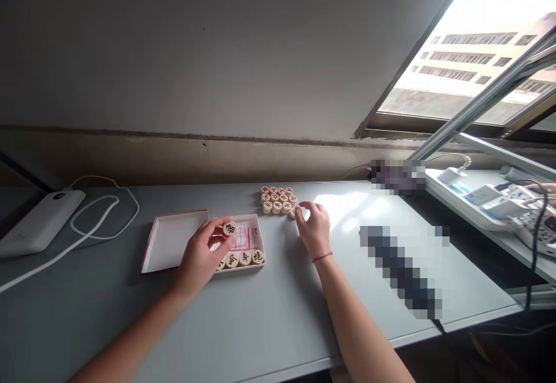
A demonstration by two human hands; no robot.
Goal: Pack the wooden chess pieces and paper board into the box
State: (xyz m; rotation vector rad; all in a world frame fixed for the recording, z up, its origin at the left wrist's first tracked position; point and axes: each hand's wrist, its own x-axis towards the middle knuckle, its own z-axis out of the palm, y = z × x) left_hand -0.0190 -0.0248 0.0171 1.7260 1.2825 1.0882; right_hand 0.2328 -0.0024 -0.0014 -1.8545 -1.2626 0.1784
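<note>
My left hand point(202, 252) pinches a round wooden Chinese chess piece point(229, 229) with a black character, above the shallow box point(261, 228). In the box's front part lies a row of pieces point(245, 257) with black characters, partly hidden by my left hand. My right hand point(316, 229) is at the right front corner of the stacked Chinese chess pieces point(277, 197). Its curved thumb and forefinger close on a corner piece point(292, 214), which they partly cover. The stacks stand in rows, with red characters on the back ones.
The box lid point(174, 243) lies inside up, left of the box. A white power bank point(41, 223) with a cable point(98, 223) is at the far left. A blurred dark object point(399, 273) lies on the right. Power strips point(473, 197) sit on the side shelf.
</note>
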